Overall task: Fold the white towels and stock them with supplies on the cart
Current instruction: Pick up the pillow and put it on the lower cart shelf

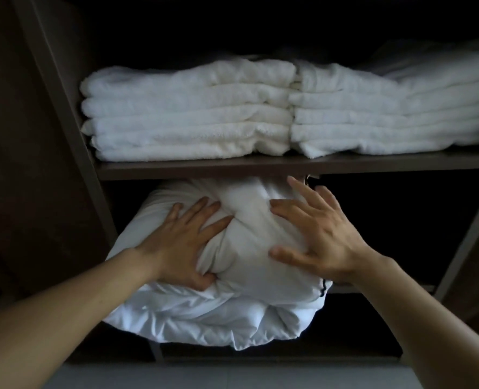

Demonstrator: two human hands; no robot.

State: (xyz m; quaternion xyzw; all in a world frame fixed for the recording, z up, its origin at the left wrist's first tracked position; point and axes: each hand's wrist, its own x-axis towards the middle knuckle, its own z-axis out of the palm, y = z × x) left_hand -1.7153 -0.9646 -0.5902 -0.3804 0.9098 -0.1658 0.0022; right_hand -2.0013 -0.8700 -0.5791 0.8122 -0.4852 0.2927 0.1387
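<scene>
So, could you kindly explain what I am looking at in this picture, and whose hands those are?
No machine here: a person wears a camera on the head, looking forward and down, so the bare arms are their own. On the shelf lie folded white towels in a left stack and a right stack. Below it, the left hand and the right hand press with spread fingers on a white bedding bundle.

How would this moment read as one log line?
left hand: presses bedding | right hand: presses bedding | towels: folded, stacked on shelf above
</scene>
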